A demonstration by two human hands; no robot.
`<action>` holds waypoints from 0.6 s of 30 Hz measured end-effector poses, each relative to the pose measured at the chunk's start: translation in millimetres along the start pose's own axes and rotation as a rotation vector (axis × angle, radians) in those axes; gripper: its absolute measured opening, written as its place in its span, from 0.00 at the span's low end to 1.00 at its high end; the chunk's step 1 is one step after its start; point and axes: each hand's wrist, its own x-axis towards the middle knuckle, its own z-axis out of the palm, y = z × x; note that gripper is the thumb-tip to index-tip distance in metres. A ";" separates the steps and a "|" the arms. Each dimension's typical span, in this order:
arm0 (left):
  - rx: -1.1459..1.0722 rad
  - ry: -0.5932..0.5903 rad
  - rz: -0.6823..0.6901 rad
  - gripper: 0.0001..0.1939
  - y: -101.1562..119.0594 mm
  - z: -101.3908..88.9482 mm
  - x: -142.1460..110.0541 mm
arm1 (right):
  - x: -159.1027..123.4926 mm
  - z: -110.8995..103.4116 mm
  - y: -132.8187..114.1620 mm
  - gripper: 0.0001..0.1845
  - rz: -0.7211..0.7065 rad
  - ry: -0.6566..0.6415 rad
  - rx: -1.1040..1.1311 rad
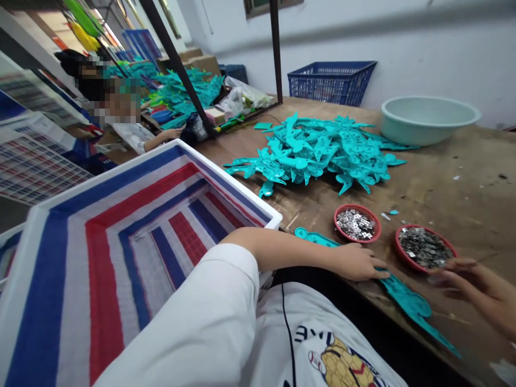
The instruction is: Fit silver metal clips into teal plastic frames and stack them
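A long teal plastic piece lies along the table's near edge, one end narrow and the other passing under my left hand. My left hand rests over it, with the fingers closed on it; the middle of the piece is hidden. Beside the right red basket, which holds small metal parts, is my right hand. Its thumb and fingers are pinched together, and whatever they hold is too small to make out. Another red basket of shiny metal parts stands just beyond my left hand.
A heap of teal plastic pieces covers the table's middle. Behind it stand a pale green basin and a blue crate. To my left is a big white-rimmed bin with a striped lining. A co-worker sits beyond it.
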 end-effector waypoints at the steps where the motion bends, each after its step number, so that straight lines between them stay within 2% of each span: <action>1: 0.028 0.002 -0.004 0.29 1.1 -1.9 -1.4 | 0.5 6.8 -16.3 0.11 0.049 -0.061 0.105; 3: 0.066 0.004 -0.003 0.32 3.5 -4.3 -3.7 | 0.1 22.0 -41.0 0.08 0.048 -0.162 0.185; 6: 0.091 0.019 0.004 0.33 6.0 -3.2 -3.8 | -1.7 42.8 -49.8 0.11 -0.130 -0.164 0.058; 9: 0.094 0.035 0.013 0.30 5.4 1.3 -0.8 | 0.8 55.9 -36.1 0.16 -0.243 -0.176 0.003; 12: 0.107 0.060 0.049 0.29 3.9 4.2 1.3 | 6.2 61.8 -17.2 0.17 -0.278 -0.164 -0.007; 18: 0.098 0.072 0.038 0.28 4.8 5.4 0.2 | 8.6 73.7 26.8 0.17 -0.156 -0.109 0.004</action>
